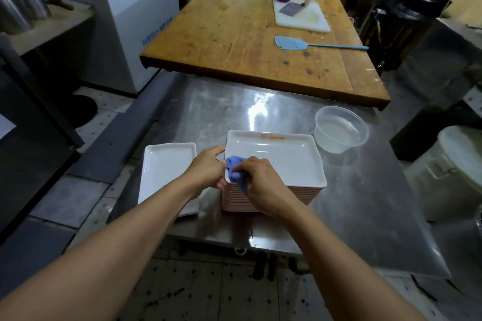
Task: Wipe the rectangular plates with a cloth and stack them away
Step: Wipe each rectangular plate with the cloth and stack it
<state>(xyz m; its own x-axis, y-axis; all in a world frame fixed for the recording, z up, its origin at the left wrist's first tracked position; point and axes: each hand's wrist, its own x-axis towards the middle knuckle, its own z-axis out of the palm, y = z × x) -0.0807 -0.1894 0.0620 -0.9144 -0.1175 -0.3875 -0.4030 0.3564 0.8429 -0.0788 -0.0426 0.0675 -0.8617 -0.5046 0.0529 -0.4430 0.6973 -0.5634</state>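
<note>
A tall stack of white rectangular plates [284, 161] with pinkish undersides stands on the steel table [352, 203]. My right hand [263, 185] grips a crumpled blue cloth [236, 171] and presses it on the near-left corner of the top plate. My left hand [208, 169] holds that plate's left edge, thumb on the rim. To the left, a separate white rectangular plate [164, 172] lies on the table, partly hidden under my left forearm.
A clear plastic tub [339, 133] with water stands right of the stack. Beyond it lies a wooden worktop [234, 34] with a blue spatula [313, 45], cutting board, cleaver and bowls. A white freezer [125, 8] stands at left, a white bucket [453, 172] at right.
</note>
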